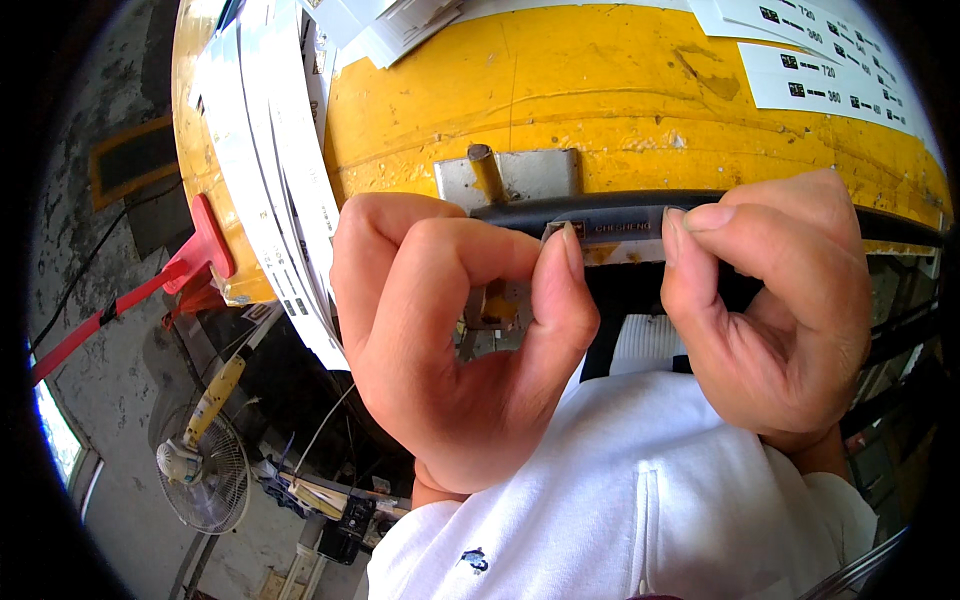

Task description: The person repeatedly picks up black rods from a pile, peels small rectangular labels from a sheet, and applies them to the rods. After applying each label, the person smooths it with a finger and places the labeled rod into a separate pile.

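Note:
Between my two hands a small clear sticker strip with a dark mark and lettering is stretched level. My left hand pinches its left end between thumb and forefinger. The right end sits in the thumb-and-finger pinch of my right hand. Right behind the strip runs a black tube along the front edge of the yellow table. Whether the strip touches the tube, I cannot tell. The tube's left end is partly hidden by my left hand.
A metal plate with an upright peg is fixed at the table's front edge. Long white printed sheets hang over its left side; more printed sheets lie far right. A red-handled tool and a fan are lower left.

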A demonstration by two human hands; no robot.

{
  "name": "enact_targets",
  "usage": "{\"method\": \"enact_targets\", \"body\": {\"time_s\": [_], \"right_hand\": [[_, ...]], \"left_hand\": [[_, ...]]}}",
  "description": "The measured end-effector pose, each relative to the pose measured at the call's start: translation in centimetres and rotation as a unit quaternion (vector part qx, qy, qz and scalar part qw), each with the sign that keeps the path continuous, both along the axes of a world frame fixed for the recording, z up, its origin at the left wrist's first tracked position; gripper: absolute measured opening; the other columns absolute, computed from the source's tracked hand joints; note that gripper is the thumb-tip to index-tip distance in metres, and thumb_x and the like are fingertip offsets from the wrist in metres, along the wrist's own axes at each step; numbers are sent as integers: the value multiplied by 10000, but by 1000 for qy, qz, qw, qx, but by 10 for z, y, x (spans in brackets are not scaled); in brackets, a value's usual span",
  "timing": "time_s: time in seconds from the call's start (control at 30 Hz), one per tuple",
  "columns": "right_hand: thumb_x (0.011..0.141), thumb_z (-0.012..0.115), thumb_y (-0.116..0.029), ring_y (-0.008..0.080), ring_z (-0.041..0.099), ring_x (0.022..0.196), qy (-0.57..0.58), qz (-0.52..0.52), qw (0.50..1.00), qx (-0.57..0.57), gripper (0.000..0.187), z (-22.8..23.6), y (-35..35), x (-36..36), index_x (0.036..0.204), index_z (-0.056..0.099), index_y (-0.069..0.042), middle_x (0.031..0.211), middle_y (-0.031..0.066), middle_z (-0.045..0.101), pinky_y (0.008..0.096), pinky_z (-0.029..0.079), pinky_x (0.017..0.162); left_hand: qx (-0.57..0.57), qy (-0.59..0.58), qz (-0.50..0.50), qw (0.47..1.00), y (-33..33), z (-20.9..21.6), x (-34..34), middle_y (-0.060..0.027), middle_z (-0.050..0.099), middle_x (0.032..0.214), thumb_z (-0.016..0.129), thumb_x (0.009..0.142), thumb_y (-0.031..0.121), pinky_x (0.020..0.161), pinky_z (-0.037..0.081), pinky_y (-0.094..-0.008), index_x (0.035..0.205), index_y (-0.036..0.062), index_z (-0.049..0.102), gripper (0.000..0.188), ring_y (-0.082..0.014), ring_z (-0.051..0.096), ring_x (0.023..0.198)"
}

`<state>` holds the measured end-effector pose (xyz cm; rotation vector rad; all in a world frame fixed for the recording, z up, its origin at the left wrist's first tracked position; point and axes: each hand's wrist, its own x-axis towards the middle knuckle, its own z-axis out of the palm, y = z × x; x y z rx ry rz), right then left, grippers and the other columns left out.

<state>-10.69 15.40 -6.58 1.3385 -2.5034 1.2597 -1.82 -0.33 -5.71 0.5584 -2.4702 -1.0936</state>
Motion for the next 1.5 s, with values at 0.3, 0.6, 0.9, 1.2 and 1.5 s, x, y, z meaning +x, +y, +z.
{"method": "enact_targets", "body": {"time_s": [0.3, 0.6, 0.9, 1.2, 1.5], "right_hand": [[733, 727, 179, 193, 562, 751, 1, 3, 1000, 21, 414, 2, -1, -1, 1079, 604, -11, 928, 90, 605, 288, 448, 642], [790, 662, 164, 162, 520, 663, -37, -20, 999, 26, 353, 7, 12, 4, 1102, 594, 13, 892, 85, 594, 274, 422, 579], [768, 552, 144, 170, 527, 528, -2, 89, 992, 91, 452, 14, 20, 13, 1216, 598, 102, 871, 160, 683, 294, 403, 475], [697, 606, 126, 157, 523, 450, 90, 33, 974, 204, 631, -4, 20, 27, 1326, 551, 123, 969, 168, 733, 296, 395, 437], [687, 624, 139, 170, 512, 439, 96, 11, 979, 180, 605, -7, 8, 34, 1288, 559, 160, 1062, 194, 724, 295, 392, 435]], "left_hand": [[-14, 7, -7, 1000, -1, -1, 0, -50, 464, 774, 730, 786, 6, 760, 326, -268, 723, 9, 539, 201, -176, 449, 786], [3, -18, 7, 1000, 2, 4, -2, -40, 465, 767, 730, 807, 17, 760, 324, -262, 726, 12, 541, 205, -161, 444, 773], [-4, -19, 2, 1000, -1, 3, -1, -40, 475, 762, 724, 818, 13, 752, 328, -256, 731, 6, 545, 200, -155, 451, 769], [-16, 6, -2, 1000, 1, 1, -1, -42, 483, 753, 711, 814, -25, 747, 332, -251, 729, 2, 545, 188, -150, 453, 760], [-20, -3, -1, 1000, 2, 3, -3, -34, 471, 751, 703, 814, -36, 737, 324, -248, 718, 0, 524, 206, -146, 438, 740]]}}
